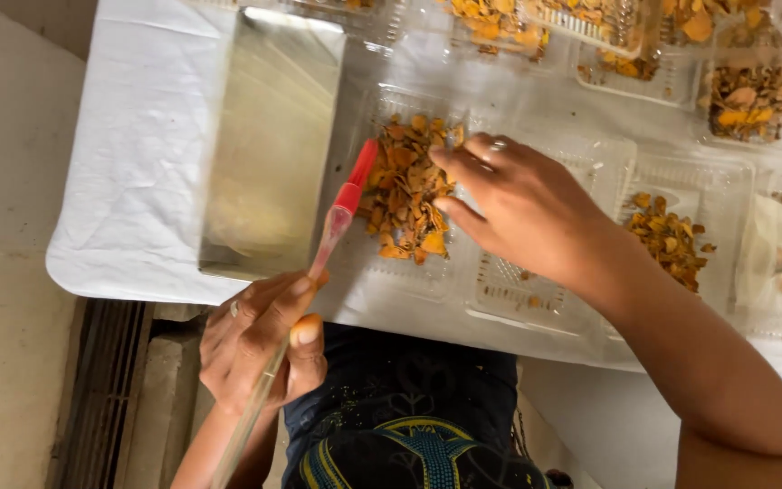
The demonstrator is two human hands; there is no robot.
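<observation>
My left hand [260, 340] grips the red-tipped dropper [337, 217]; right hand [522, 208], fingers spread, sorts orange dried pieces [405, 195]. Tip needs careful aiming into the clear tray [409, 281].

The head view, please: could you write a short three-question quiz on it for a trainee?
1. True or false: the left hand holds a pipette with a red bulb.
2. What do the right hand's fingertips touch? A) the metal tray B) the orange flakes C) the white cloth
3. What kind of container holds those flakes?

Key:
1. True.
2. B.
3. A clear plastic clamshell box, lying open.
</observation>
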